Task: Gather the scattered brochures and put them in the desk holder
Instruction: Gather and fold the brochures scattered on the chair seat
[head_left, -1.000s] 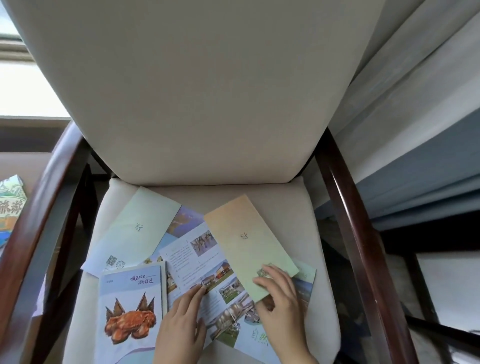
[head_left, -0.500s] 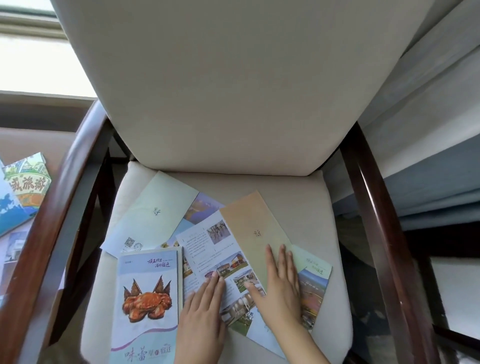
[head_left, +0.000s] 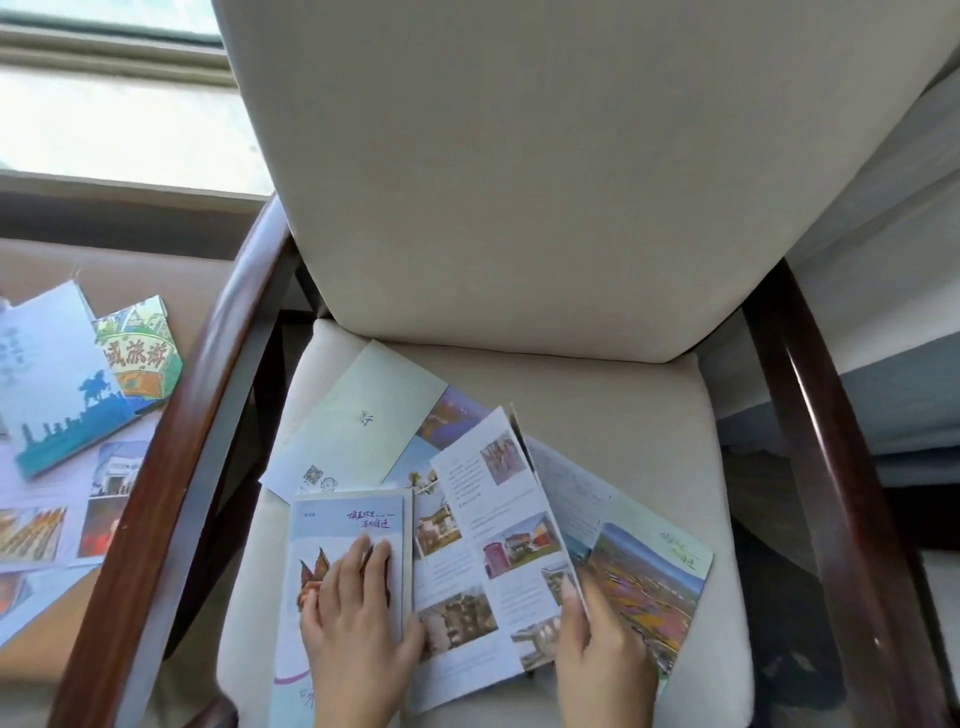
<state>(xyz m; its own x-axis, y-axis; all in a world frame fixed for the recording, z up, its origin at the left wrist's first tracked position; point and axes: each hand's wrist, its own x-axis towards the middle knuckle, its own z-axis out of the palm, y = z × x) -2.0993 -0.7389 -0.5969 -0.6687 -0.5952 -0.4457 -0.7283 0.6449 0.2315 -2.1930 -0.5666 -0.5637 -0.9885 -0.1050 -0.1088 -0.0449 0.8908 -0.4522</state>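
Brochures, chair seat: three lie overlapping on the beige seat cushion (head_left: 623, 415).
- closed brochure (head_left: 345, 525), pale blue cover with an orange picture, at the front left of the seat. Left hand (head_left: 353, 618) lies flat on it, fingers straight, pressing down
- open brochure (head_left: 488, 545), photo panels facing up, just right of the closed one and touching it. Right hand (head_left: 597, 660) grips its right panel at the lower edge, fingers curled round the paper; that panel is raised off the flower-field panel (head_left: 644, 582) under it
- pale green brochure (head_left: 363, 415), flat and tilted, towards the backrest, partly under the other two

Dark wooden armrest (head_left: 171, 467) left of the seat. Beyond it, on the tabletop (head_left: 52, 649): blue brochure (head_left: 57, 384) overlapping a green-and-orange brochure (head_left: 140, 353), and printed photo sheets (head_left: 109, 499) below them
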